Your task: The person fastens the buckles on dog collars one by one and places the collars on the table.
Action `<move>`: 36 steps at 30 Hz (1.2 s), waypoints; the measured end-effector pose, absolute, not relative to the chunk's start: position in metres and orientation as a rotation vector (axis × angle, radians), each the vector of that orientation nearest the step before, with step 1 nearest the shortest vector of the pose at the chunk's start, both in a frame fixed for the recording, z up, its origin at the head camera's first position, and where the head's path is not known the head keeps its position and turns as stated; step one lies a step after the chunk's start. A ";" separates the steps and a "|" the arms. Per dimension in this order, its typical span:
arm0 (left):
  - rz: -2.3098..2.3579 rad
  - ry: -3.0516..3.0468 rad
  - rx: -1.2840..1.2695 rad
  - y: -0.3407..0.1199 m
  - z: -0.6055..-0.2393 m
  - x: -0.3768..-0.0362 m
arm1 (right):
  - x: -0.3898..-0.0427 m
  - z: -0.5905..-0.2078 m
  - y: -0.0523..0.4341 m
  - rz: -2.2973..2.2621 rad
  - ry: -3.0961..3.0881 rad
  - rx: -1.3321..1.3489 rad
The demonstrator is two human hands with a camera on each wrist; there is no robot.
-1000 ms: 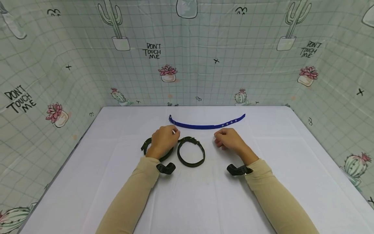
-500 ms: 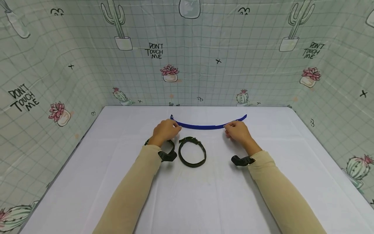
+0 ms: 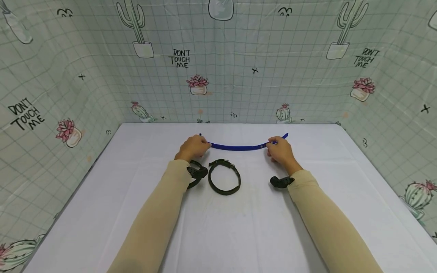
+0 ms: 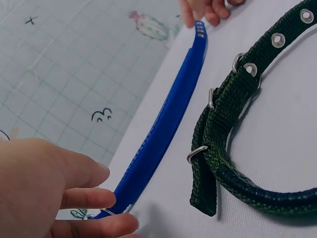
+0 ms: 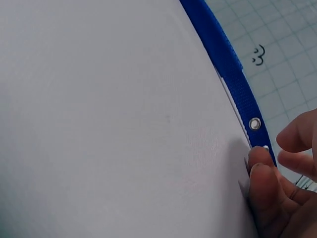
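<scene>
Two hands at a blue strap

The fingers of the left hand (image 3: 194, 147) are loosely extended, with a gap between thumb and forefinger, and lie at the left end of a long, flat, blue fabric strap (image 3: 235, 148); no pinch on it shows. The fingers of the right hand (image 3: 280, 149) are bent around the strap's other end, among its silver eyelets. Some space shows between its upper and lower digits in the right wrist view, but whether they have hold of the strap cannot be told.

The blue strap stretches between the two hands in a shallow curve, its middle bowed toward the person. Its right tip pokes out past the right hand.

Nearer the person sits a dark green woven collar (image 3: 224, 192), buckled into a ring, with silver eyelets and metal loops. Just left of it is a second dark green ring-shaped collar (image 3: 195, 184), partly hidden by the left wrist and its black wrist-worn device (image 3: 197, 172). A similar black device (image 3: 281, 182) is on the right wrist. Tan sleeves (image 3: 150, 212) cover both forearms. Everything lies over a white-covered table (image 3: 225, 227), and beyond hangs a pale green gridded cloth (image 3: 232, 45) printed with cacti and "DON'T TOUCH ME".
</scene>
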State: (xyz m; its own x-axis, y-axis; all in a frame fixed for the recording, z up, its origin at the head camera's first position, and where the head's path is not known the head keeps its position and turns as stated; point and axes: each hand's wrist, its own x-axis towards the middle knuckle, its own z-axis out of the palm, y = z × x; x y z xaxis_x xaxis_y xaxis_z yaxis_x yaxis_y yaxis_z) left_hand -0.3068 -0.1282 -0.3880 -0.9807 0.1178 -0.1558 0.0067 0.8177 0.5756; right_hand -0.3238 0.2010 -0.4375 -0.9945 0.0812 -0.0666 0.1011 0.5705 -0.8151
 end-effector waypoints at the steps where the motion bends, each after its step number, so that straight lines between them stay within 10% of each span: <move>1: 0.900 2.815 0.098 -0.129 -0.389 -0.308 | -0.325 -0.438 0.202 -1.438 2.760 0.175; 36: 0.895 2.753 0.004 -0.124 -0.401 -0.324 | -0.322 -0.434 0.200 -1.361 2.796 0.254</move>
State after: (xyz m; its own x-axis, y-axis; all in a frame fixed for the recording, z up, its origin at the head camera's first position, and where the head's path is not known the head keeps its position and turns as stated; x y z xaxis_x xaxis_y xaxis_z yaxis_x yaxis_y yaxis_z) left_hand -0.3235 -0.1237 -0.4012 -0.9696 0.0785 -0.2318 -0.0728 0.8118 0.5794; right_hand -0.3217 0.2000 -0.4340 -0.9865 0.1369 -0.0902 0.1554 0.6062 -0.7799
